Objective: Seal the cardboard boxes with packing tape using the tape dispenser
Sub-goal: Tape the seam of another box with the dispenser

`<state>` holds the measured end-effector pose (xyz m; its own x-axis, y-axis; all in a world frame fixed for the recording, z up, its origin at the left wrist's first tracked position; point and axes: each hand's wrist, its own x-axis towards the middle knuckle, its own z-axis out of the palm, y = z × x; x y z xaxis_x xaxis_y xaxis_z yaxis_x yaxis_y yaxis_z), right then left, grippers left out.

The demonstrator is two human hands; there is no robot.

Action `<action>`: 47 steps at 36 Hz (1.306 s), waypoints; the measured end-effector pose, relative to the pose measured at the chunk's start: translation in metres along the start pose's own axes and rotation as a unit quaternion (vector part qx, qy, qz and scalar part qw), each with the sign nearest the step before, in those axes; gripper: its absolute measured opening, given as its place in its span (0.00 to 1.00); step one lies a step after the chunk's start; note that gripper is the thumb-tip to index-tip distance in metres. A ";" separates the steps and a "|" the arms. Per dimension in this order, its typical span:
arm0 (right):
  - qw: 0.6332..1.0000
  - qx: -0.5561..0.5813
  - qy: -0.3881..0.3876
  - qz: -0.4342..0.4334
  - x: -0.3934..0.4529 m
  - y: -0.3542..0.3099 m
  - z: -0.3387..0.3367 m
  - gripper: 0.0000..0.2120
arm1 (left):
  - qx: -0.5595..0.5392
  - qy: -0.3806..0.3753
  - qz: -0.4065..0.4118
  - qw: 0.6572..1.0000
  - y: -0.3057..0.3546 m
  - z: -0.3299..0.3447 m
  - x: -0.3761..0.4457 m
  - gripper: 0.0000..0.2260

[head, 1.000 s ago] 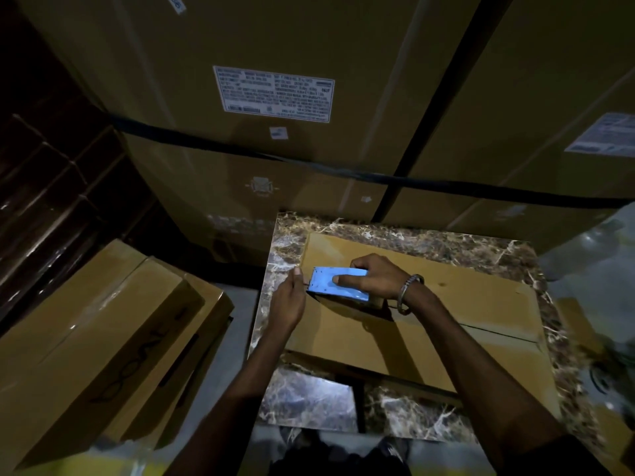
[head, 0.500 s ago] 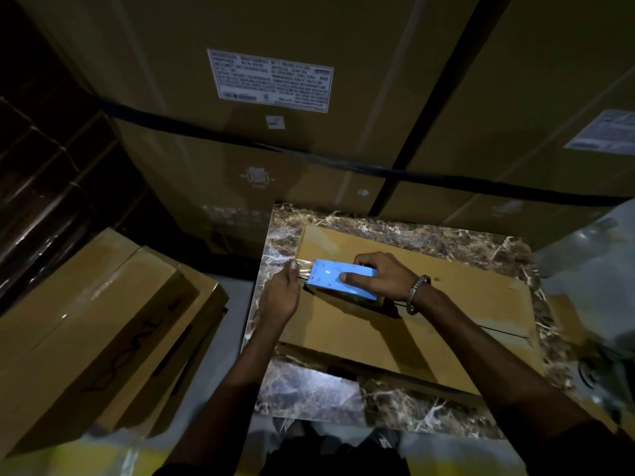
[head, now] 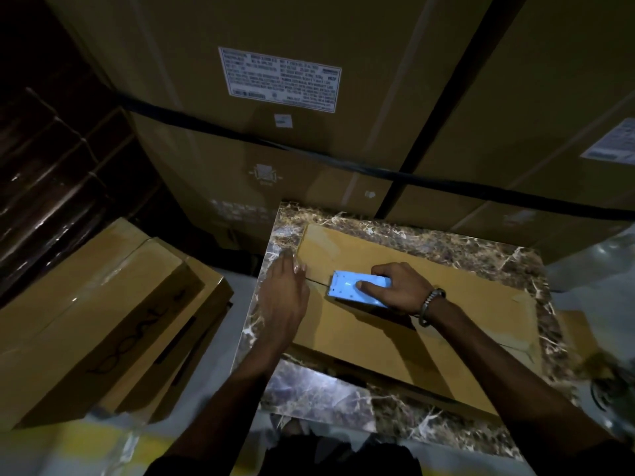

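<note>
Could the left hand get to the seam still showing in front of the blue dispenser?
Probably yes. The left hand lies flat at the box's left end, right beside the bare seam. Nothing sits between them; the dispenser, gripped by the right hand, is farther right.

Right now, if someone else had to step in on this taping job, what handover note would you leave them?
Left hand: flat, fingers straight, pressing the tape end down at the near-left edge of the flat cardboard box.
Right hand: grips the blue tape dispenser, which sits on the box's centre seam just right of the left hand.
The box lies on the marbled table.
Done: tape started at the left end of the seam.
Left: run the dispenser rightward along the rest of the seam, which looks untaped, then cut and press down.
Whether the cardboard boxes stacked at left need tape I cannot tell.
</note>
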<state>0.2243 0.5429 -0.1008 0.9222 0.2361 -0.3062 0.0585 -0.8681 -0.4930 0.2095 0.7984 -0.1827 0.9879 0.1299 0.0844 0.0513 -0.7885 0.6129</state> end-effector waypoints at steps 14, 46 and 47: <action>0.999 -0.034 -0.032 0.015 -0.011 0.000 -0.008 0.27 | 0.127 -0.014 -0.094 0.987 0.039 0.012 -0.010 0.29; 0.991 -0.038 -0.109 0.060 -0.054 0.082 -0.047 0.28 | 0.237 -0.117 0.041 0.964 0.102 0.088 -0.084 0.31; 0.993 -0.030 -0.097 0.056 -0.057 0.087 -0.048 0.29 | 0.237 -0.115 0.040 0.964 0.102 0.088 -0.084 0.31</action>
<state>0.1957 0.4327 -0.0869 0.8334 0.2116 -0.5105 -0.0124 -0.9164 -0.4001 0.1444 0.6542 -0.1962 0.9950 -0.0373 -0.0930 -0.0201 -0.9836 0.1791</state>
